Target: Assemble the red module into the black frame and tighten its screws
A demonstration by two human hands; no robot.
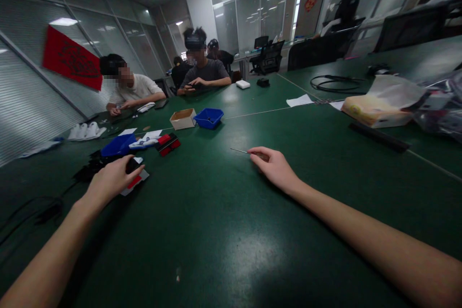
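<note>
My left hand rests on the green table at the left, fingers closed over a small black and red part that lies on a white card. My right hand sits near the middle of the table, fingers pinched on a thin metal pin that points left, low over the surface. A pile of black parts lies just beyond my left hand.
A blue tray and a cardboard box stand farther back in the middle. Another blue tray and red-black pieces lie at the left. A tissue pack and plastic bags are at right. Several people sit at the far side.
</note>
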